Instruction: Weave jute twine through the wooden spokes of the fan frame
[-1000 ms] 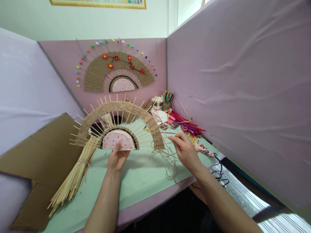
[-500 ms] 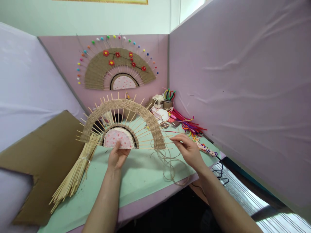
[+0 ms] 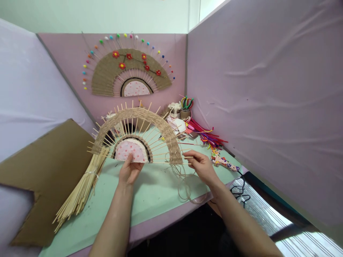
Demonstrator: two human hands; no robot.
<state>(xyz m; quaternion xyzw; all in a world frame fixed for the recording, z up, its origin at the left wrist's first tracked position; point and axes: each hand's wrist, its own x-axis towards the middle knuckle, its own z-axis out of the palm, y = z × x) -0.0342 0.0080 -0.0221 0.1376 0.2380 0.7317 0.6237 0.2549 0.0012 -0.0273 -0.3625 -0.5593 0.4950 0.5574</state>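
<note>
My left hand (image 3: 130, 172) grips a half-round fan frame of thin sticks by its base, a pink-dotted half disc (image 3: 132, 150) with a dark cord rim; the thumb lies on the front. A broad band of woven brown twine (image 3: 139, 113) arches across the sticks, whose tips stick out beyond it. At the band's right end, my right hand (image 3: 199, 165) is closed in a pinch on the twine beside the lowest stick tips; the fingers partly hide the strand. Loose loops of twine (image 3: 184, 189) hang below, over the table's front edge.
A tied bundle of sticks (image 3: 83, 185) and a cardboard sheet (image 3: 50, 160) lie left. Toward the right are pipe cleaners (image 3: 207, 132), a patterned glue gun (image 3: 225, 163) with a cord, and a pot of scissors (image 3: 185, 109). A finished flowered fan (image 3: 107, 76) hangs on the back panel.
My right hand has moved slightly left and down, closer to the band's right end, its fingers now at the stick tips. The fan has tilted slightly; my left hand keeps its grip.
</note>
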